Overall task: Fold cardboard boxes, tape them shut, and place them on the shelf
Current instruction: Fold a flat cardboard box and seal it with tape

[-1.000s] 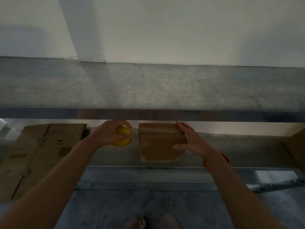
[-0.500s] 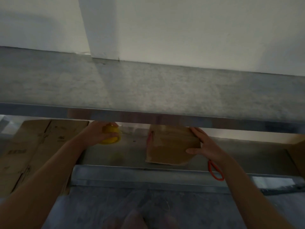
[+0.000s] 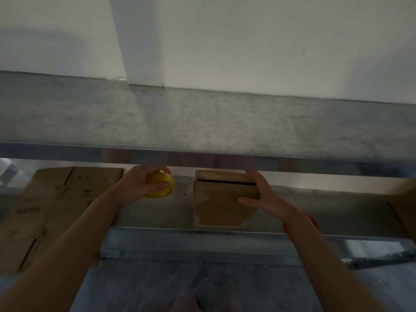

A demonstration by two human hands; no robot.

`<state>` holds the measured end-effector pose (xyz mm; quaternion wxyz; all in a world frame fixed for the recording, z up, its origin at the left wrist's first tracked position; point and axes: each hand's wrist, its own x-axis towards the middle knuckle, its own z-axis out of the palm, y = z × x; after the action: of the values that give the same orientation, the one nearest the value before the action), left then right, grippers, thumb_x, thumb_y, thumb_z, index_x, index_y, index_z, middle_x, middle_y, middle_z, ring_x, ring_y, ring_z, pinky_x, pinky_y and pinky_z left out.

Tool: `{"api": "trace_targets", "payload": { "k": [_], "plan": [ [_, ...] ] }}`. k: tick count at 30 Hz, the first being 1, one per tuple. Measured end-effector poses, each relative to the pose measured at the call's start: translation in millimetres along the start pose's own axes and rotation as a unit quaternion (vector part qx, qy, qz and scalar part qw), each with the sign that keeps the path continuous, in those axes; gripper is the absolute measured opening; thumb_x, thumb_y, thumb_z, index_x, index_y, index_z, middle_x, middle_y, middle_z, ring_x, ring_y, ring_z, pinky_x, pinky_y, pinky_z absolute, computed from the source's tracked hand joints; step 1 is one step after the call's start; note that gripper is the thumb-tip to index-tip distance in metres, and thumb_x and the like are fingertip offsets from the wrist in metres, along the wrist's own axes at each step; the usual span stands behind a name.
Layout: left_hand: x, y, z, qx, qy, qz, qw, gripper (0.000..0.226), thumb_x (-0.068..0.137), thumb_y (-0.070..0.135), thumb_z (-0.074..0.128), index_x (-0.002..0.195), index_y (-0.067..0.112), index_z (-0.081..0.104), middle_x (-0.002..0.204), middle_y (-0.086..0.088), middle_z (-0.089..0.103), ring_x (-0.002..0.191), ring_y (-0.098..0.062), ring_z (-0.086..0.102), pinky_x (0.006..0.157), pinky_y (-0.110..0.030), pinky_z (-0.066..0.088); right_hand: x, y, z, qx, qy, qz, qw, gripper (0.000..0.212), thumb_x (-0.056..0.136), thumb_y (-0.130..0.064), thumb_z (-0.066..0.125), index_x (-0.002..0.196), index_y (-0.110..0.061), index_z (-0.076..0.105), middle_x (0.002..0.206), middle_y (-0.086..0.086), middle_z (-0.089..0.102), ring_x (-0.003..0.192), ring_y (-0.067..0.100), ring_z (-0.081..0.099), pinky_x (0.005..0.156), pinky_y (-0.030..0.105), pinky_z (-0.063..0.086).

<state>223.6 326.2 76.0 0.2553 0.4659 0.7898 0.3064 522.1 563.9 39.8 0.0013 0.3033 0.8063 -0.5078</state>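
- The small cardboard box (image 3: 221, 206) is sitting on the lower metal shelf (image 3: 326, 206), close to its front edge and roughly in the middle of the view.
- The top flaps of the box are lying almost flat, with a dark slit showing between them. What the box is holding cannot be made out through that gap.
- The right hand (image 3: 265, 197) is gripping the box at its right side. The thumb is lying across the front face and the fingers are reaching over the top right edge.
- An orange band (image 3: 287, 230) is circling the right wrist.
- The left hand (image 3: 137, 185) is holding a yellow tape roll (image 3: 161, 191), with fingers and thumb curled round it. It is hovering just left of the box and apart from it.
- Whether the tape roll is touching the shelf cannot be told.
- Flattened cardboard (image 3: 51, 206) is lying at the left end of the lower shelf, printed side up and partly hanging past the front.
- Another piece of cardboard (image 3: 405, 199) is showing at the far right edge.
- The grey upper shelf (image 3: 202, 122) is stretching across the view above both hands, its front rim partly hiding the fingertips.
- A pale wall (image 3: 247, 41) is standing behind the shelving.
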Motion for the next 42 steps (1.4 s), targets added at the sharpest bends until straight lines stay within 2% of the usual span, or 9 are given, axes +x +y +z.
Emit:
{"api": "trace_targets", "payload": {
  "k": [2, 4, 7, 10, 18, 22, 31, 37, 42],
  "plan": [
    [-8, -1, -5, -0.018, 0.014, -0.005, 1.0, 0.057, 0.061, 0.068, 0.067, 0.111, 0.042, 0.062, 0.113, 0.008, 0.063, 0.099, -0.009, 0.059, 0.081, -0.03, 0.051, -1, 0, 0, -0.037, 0.02, 0.006, 0.999, 0.099, 0.067, -0.079, 0.062, 0.146, -0.051, 0.011, 0.158, -0.016, 0.005, 0.144, 0.018, 0.018, 0.115, 0.043, 0.031],
    [-16, 1, -11, -0.048, 0.046, -0.012, 0.998, 0.062, 0.057, 0.07, 0.067, 0.111, 0.039, 0.064, 0.113, 0.004, 0.066, 0.101, -0.014, 0.061, 0.087, -0.038, 0.052, -4, -1, -1, -0.087, 0.045, 0.004, 0.995, 0.09, 0.075, -0.069, 0.062, 0.147, -0.051, 0.012, 0.162, -0.013, 0.0, 0.147, 0.019, 0.012, 0.118, 0.047, 0.026],
    [-25, 10, -20, -0.182, 0.13, -0.007, 0.975, 0.057, 0.057, 0.054, 0.079, 0.108, 0.03, 0.066, 0.113, -0.001, 0.069, 0.104, -0.019, 0.064, 0.095, -0.04, 0.049, -6, -2, 1, -0.142, 0.052, 0.0, 0.988, 0.072, 0.089, -0.056, 0.059, 0.149, -0.046, 0.022, 0.162, -0.014, 0.001, 0.148, 0.019, 0.01, 0.119, 0.045, 0.024],
    [-37, 17, -33, -0.236, 0.148, 0.001, 0.96, 0.053, 0.066, 0.037, 0.083, 0.113, 0.022, 0.065, 0.113, 0.0, 0.069, 0.106, -0.017, 0.064, 0.099, -0.039, 0.048, -6, -6, 7, -0.176, 0.067, 0.015, 0.982, 0.066, 0.095, -0.049, 0.055, 0.152, -0.035, 0.026, 0.163, -0.009, 0.005, 0.149, 0.02, 0.009, 0.121, 0.044, 0.02],
    [-100, 15, -51, -0.159, 0.133, 0.015, 0.978, 0.046, 0.065, 0.054, 0.069, 0.107, 0.034, 0.063, 0.111, 0.007, 0.064, 0.103, -0.017, 0.06, 0.085, -0.041, 0.052, -12, -16, 25, -0.224, 0.092, 0.011, 0.97, 0.055, 0.104, -0.031, 0.042, 0.155, -0.025, 0.021, 0.164, 0.002, 0.008, 0.151, 0.024, 0.005, 0.123, 0.042, 0.012],
    [-133, 24, -44, -0.152, 0.126, 0.011, 0.98, 0.039, 0.063, 0.057, 0.073, 0.1, 0.048, 0.064, 0.106, 0.024, 0.064, 0.095, 0.003, 0.059, 0.075, -0.021, 0.048, -15, -18, 27, -0.288, 0.086, 0.013, 0.954, 0.058, 0.105, -0.04, 0.033, 0.157, -0.024, 0.012, 0.165, 0.002, 0.0, 0.151, 0.025, -0.005, 0.123, 0.045, 0.005],
    [-162, 66, -13, -0.081, 0.039, 0.021, 0.996, 0.032, 0.075, 0.033, 0.072, 0.105, 0.043, 0.063, 0.109, 0.027, 0.059, 0.1, 0.005, 0.056, 0.072, -0.012, 0.05, -25, -32, 23, -0.338, 0.109, -0.018, 0.935, 0.068, 0.1, -0.056, 0.03, 0.156, -0.032, 0.0, 0.165, -0.001, -0.005, 0.151, 0.024, -0.008, 0.12, 0.054, 0.003],
    [-168, 83, -17, -0.028, -0.046, 0.047, 0.997, 0.032, 0.076, 0.035, 0.075, 0.105, 0.044, 0.063, 0.108, 0.027, 0.058, 0.101, 0.004, 0.055, 0.076, -0.015, 0.051, -62, -57, 50, -0.267, 0.162, -0.17, 0.934, 0.066, 0.097, -0.044, 0.053, 0.154, -0.028, 0.025, 0.163, 0.0, 0.016, 0.151, 0.021, 0.003, 0.123, 0.048, 0.012],
    [-162, 99, -34, 0.051, -0.112, 0.095, 0.988, 0.032, 0.077, 0.037, 0.078, 0.105, 0.043, 0.064, 0.11, 0.025, 0.059, 0.104, 0.002, 0.055, 0.082, -0.011, 0.045, -88, -72, 121, -0.171, -0.044, -0.188, 0.966, 0.081, 0.085, -0.017, 0.071, 0.151, -0.037, 0.027, 0.159, -0.008, 0.024, 0.146, 0.009, 0.018, 0.119, 0.035, 0.025]
  ]
}}
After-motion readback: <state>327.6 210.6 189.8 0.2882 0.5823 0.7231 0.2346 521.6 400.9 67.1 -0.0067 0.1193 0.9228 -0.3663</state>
